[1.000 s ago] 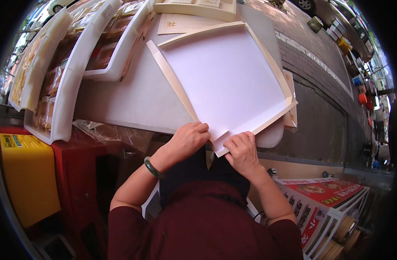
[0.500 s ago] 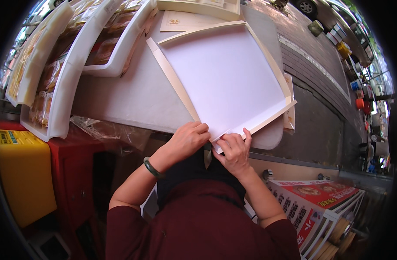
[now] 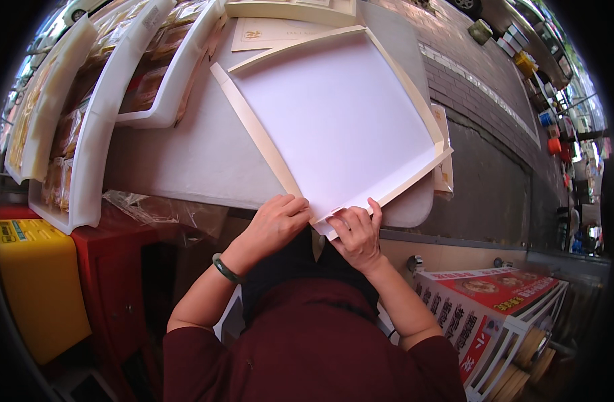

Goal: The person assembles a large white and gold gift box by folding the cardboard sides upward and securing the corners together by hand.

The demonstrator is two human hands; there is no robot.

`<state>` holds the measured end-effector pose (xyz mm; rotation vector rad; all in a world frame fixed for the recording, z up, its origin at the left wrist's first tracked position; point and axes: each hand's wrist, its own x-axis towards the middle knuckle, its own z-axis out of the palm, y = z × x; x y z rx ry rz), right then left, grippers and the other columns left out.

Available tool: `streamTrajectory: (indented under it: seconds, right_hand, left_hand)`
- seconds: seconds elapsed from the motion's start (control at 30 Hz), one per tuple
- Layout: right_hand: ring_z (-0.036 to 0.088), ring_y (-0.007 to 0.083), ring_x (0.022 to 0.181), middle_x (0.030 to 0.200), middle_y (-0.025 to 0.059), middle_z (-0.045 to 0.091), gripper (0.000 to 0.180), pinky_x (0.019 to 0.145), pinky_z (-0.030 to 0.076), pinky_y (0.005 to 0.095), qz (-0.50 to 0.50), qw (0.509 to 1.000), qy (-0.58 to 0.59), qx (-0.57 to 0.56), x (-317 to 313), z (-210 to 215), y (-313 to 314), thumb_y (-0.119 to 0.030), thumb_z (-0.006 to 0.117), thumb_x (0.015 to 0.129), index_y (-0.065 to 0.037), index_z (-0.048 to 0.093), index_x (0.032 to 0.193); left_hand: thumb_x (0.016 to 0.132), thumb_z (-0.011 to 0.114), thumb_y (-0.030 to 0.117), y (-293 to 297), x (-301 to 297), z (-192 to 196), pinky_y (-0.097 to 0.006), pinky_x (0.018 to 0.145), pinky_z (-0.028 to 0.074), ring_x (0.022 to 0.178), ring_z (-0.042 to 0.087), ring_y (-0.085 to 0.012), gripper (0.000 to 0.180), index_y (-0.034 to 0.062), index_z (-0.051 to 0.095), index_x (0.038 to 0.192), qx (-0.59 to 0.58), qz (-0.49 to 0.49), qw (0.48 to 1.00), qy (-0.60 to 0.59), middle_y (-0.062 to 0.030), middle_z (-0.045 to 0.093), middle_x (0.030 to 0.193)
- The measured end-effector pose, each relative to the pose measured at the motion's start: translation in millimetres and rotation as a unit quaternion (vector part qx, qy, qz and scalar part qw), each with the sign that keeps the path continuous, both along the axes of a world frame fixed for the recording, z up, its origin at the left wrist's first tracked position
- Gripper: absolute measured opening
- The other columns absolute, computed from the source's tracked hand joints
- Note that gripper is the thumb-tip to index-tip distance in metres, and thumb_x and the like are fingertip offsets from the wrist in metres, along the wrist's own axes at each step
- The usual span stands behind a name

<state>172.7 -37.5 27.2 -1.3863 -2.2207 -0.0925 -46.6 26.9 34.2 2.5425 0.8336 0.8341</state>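
Observation:
A shallow cardboard box point(image 3: 340, 114), white inside with cream sides, lies on the table with its near corner over the front edge. Some of its side flaps stand up, and at the corners their ends stick out loose. My left hand point(image 3: 279, 220), a green bangle on its wrist, has its fingers curled against the left wall close to the near corner. Pinched in my right hand point(image 3: 356, 234) is the near wall beside that same corner, with the index finger raised along it. The left fingertips are partly hidden.
White plastic trays point(image 3: 112, 120) of wrapped packets stand at the left. Behind the box are a flat cream card point(image 3: 270, 35) and another cream box point(image 3: 290, 9). A yellow container point(image 3: 39, 281) and a red cabinet point(image 3: 112, 288) are below left; a signed cart point(image 3: 488, 301) is right.
The whole view has shifted slightly, so the box and table sit a little farther left. Both hands remain at the near corner, with the right fingers slightly shifted along the wall.

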Motion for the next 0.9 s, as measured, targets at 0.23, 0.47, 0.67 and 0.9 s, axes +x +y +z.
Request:
streamTrajectory:
  seconds: [0.23, 0.47, 0.67, 0.9]
  right_hand:
    - [0.063, 0.0181, 0.097, 0.099, 0.0003, 0.068, 0.024, 0.102, 0.039, 0.0493, 0.044, 0.999, 0.002, 0.010, 12.5, 1.9, 8.6, -0.005, 0.070, 0.072, -0.012, 0.071, 0.094]
    - [0.065, 0.0156, 0.094, 0.101, -0.0004, 0.070, 0.015, 0.099, 0.040, 0.0461, 0.048, 0.999, 0.001, -0.005, 13.4, 6.7, 8.9, -0.008, 0.070, 0.078, -0.013, 0.071, 0.091]
    - [0.064, 0.0151, 0.090, 0.094, -0.0032, 0.069, 0.025, 0.099, 0.039, 0.0440, 0.049, 0.998, 0.027, -0.002, 10.3, 10.2, 9.3, -0.003, 0.071, 0.069, -0.014, 0.072, 0.091]
    - [0.063, 0.0175, 0.083, 0.086, -0.0012, 0.067, 0.025, 0.095, 0.040, 0.0430, 0.051, 0.998, 0.038, -0.017, 7.2, 17.9, 15.5, -0.003, 0.073, 0.068, -0.013, 0.068, 0.090]
  left_hand:
    - [0.073, 0.073, 0.012, -0.4, 3.4, 3.5, -0.036, 0.072, 0.047, 0.080, 0.057, -0.0212, 0.017, 0.0096, 0.057, 0.077, 0.012, 0.005, 1.000, 0.023, -0.0040, 0.055, 0.090]
    - [0.067, 0.079, 0.012, -1.5, 0.4, 4.7, -0.036, 0.073, 0.049, 0.084, 0.061, -0.0219, 0.023, 0.0093, 0.066, 0.085, 0.000, 0.003, 0.999, 0.042, -0.0040, 0.062, 0.097]
    - [0.065, 0.079, 0.016, -3.6, 10.2, 6.0, -0.036, 0.067, 0.046, 0.076, 0.055, -0.0206, 0.022, 0.0108, 0.059, 0.074, 0.027, 0.034, 0.999, 0.009, -0.0025, 0.053, 0.083]
    - [0.065, 0.078, 0.015, -6.9, 19.5, 16.7, -0.038, 0.064, 0.046, 0.071, 0.055, -0.0225, 0.021, 0.0089, 0.058, 0.067, 0.005, 0.073, 0.997, 0.019, -0.0041, 0.050, 0.076]
